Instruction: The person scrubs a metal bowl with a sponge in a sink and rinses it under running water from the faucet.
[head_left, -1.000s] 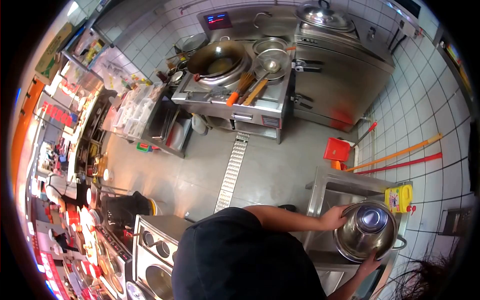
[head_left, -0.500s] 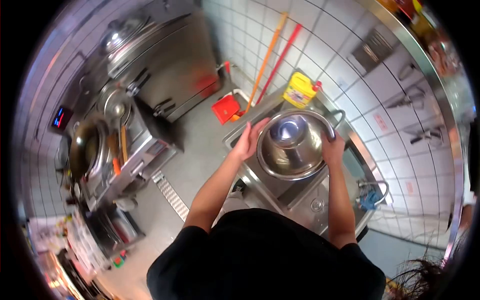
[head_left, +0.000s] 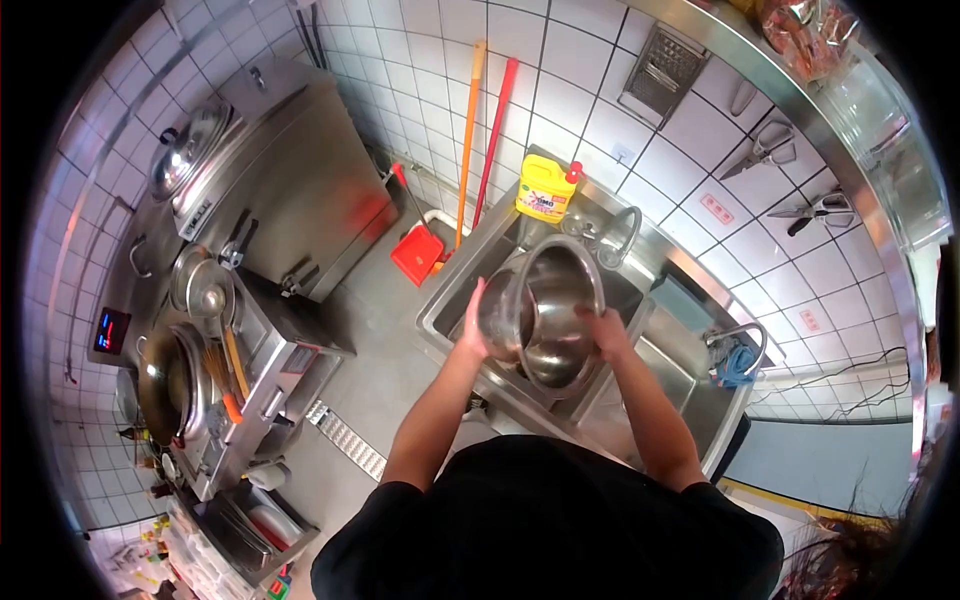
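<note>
Over the left basin of a steel double sink [head_left: 432, 318], two metal bowls are held close together. The larger bowl [head_left: 570, 345] is tilted on its side, its opening showing. Against its left side rests a smaller bowl [head_left: 502, 312]. My left hand [head_left: 474, 322] supports the smaller bowl from the left, fingers along its outside. My right hand [head_left: 604, 332] grips the right rim of the larger bowl, with some fingertips inside. A yellow detergent jug [head_left: 545, 190] stands at the sink's back edge. Beside it a curved faucet [head_left: 622, 238] arches behind the bowls.
A second faucet with a blue cloth [head_left: 735, 362] is at the right. Orange [head_left: 470, 130] and red [head_left: 495, 135] poles lean by a red dustpan [head_left: 418, 254]. Left are a steel cabinet [head_left: 290, 190] and a wok [head_left: 163, 388]. Scissors [head_left: 768, 148] hang on the wall.
The view has turned toward the sink. The large bowl, earlier facing up with the smaller one inside, is now tilted, and the smaller bowl sits at its left in my left hand.
</note>
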